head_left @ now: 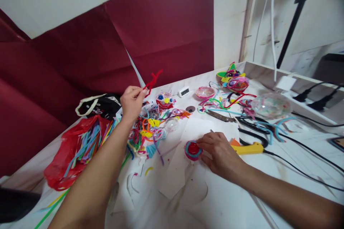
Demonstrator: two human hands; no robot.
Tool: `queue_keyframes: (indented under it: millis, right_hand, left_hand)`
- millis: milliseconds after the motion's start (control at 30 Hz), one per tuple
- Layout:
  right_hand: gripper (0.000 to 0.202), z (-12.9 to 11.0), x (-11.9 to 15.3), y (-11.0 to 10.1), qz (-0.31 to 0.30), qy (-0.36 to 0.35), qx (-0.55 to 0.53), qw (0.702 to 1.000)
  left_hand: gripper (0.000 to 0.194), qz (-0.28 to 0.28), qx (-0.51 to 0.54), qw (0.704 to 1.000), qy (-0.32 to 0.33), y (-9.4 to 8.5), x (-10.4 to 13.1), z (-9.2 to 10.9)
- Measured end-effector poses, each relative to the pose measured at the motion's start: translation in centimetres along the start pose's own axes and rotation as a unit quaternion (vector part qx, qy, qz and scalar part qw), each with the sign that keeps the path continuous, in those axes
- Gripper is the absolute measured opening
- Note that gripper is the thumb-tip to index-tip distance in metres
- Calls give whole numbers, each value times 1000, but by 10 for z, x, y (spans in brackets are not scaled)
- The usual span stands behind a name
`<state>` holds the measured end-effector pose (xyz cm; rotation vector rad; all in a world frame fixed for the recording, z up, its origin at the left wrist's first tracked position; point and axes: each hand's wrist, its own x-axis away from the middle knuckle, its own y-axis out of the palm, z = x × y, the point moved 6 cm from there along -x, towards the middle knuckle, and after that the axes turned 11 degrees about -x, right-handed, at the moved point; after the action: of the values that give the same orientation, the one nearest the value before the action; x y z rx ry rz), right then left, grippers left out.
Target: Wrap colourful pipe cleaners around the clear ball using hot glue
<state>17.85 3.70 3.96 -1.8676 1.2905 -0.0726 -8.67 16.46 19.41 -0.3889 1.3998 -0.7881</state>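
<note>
Pinching red wire (153,79), the left hand (132,102) hovers as the right hand (218,153) grips a round coil (192,149) edgewise — best done lightly.

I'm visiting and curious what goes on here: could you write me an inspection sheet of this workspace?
Surface: white table, partly covered with paper.
Job's things: red strand, held up; round piece, red inside a blue ring.
Clutter: colourful craft bits, red bag of coloured strands, scissors.
Hands: left hand pinches the red strand; right hand touches the round piece.
Cables: black cable from the yellow tool; black plugs at right.
Surroundings: dark red sheet behind, black stand at right.
</note>
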Motion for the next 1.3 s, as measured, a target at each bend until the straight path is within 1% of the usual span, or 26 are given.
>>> queue_keyframes:
  millis: [33,100,167,200,267,333,400,467,500,567,633,733,833,1000,1133,1300]
  right_hand:
    - [20,0,0,0,1,-3,1,1000]
    - [16,-1,1,-1,6,-8,3,1000]
    - [12,-1,1,-1,7,-11,5,1000]
    - [11,-1,1,-1,7,-11,5,1000]
    - [11,-1,1,-1,5,-11,8,1000]
    - [13,-1,1,-1,3,-11,9,1000]
    - [14,-1,1,-1,2,-12,8,1000]
    - [11,-1,1,-1,3,-13,7,1000]
    - [11,-1,1,-1,4,-13,7,1000]
    - [10,-1,1,-2,3,-13,6,1000]
    - [11,0,1,-1,0,-12,6,1000]
    - [12,1,2,-1,-2,-13,5,1000]
    - [13,1,2,-1,-1,-15,-1,1000]
    - [18,2,3,-1,9,-23,1,1000]
    - [15,3,3,0,13,-26,5,1000]
    - [15,4,4,1,21,-35,22,999]
  left_hand:
    - [46,23,26,999,-24,-9,-3,0]
    - [50,42,84,993,-66,-19,-4,1]
    - [48,22,147,984,-102,-21,5,6]
    - [46,3,178,977,-117,-18,15,11]
    - [42,-74,273,945,-165,-5,44,24]
    - [42,-139,322,917,-191,9,80,43]
    - [38,-201,369,882,-213,24,117,61]
    - [36,-237,412,847,-238,38,146,74]
    - [36,-250,432,830,-250,45,157,78]
    - [38,-266,467,798,-273,57,171,84]
    - [39,-276,496,770,-290,66,177,88]
    - [39,-282,525,743,-305,73,181,90]
    - [38,-273,539,732,-313,73,185,89]
    - [38,-272,533,736,-318,69,191,81]
    - [34,-278,505,754,-316,70,195,74]
    - [28,-283,452,793,-294,72,199,69]
